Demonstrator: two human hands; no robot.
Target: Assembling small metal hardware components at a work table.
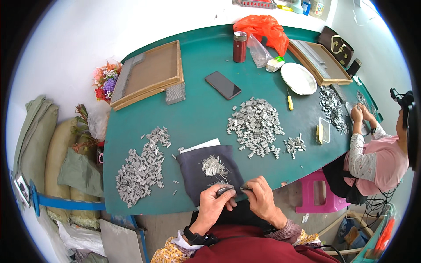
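On the left part of the green-topped table lies a spread heap of small flat silvery metal pieces. Just right of it, at the near edge, a dark grey cloth carries a small bundle of thin silvery metal pins. The hands meet over the cloth's near edge. The left hand is curled closed around a small dark oval metal part, pinched between thumb and fingers. The right hand, touching or almost touching the left, pinches a tiny dark piece at its fingertips, just beside the oval part. The pins lie just beyond both hands. Farther right, a larger heap of silvery metal pieces sits mid-table, with a black phone behind it. At the far right, another person in pink works over a darker pile.
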